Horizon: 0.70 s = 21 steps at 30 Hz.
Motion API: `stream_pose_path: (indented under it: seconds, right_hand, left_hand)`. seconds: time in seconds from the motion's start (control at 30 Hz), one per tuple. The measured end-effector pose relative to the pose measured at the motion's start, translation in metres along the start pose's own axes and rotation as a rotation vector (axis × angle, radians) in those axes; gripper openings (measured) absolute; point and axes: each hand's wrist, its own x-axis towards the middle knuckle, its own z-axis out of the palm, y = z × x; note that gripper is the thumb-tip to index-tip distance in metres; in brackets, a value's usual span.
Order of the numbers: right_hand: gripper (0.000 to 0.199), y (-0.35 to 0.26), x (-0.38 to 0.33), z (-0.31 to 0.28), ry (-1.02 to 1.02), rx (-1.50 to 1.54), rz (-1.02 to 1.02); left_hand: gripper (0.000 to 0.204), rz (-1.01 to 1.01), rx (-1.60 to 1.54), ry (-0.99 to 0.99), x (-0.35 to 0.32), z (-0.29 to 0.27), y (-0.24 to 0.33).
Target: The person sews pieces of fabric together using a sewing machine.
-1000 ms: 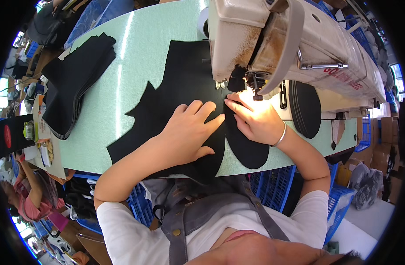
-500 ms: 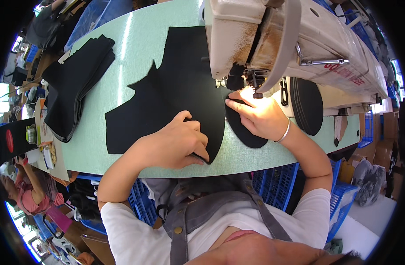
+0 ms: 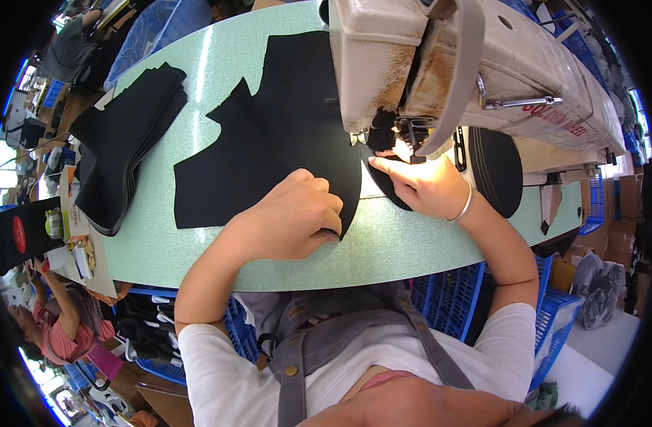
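**Black fabric held at the sewing machine**

A pale green desk [image 3: 198, 249] carries a cream sewing machine [image 3: 482, 64], red lettering seen along its right side. Left of the machine, a large black fabric piece [image 3: 283, 135] is spread flat. Its near edge is pinched by the curled left hand [image 3: 297, 217]. Under the needle, the right hand [image 3: 422, 186] is laid flat, forefinger extended, pressing a smaller black piece [image 3: 390, 188].

One sewing machine [image 3: 475, 64], one stack of black pieces [image 3: 123, 153], two hands [image 3: 297, 217].
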Motion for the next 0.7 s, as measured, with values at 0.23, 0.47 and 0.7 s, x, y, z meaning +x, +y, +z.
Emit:
stream_pose_path:
  seconds: [0.23,0.47,0.7]
  right_hand:
    - [0.042,0.011,0.001,0.005,0.115,0.06,-0.081]
    - [0.043,0.013,0.005,0.005,0.141,0.105,-0.11]
    - [0.042,0.013,0.004,0.006,0.117,0.155,-0.054]
  left_hand:
    - [0.007,-0.059,0.132,0.092,0.005,0.003,0.0]
    - [0.007,-0.04,0.222,0.164,0.008,0.006,-0.003]
    - [0.006,-0.04,0.297,0.27,0.012,0.01,-0.007]
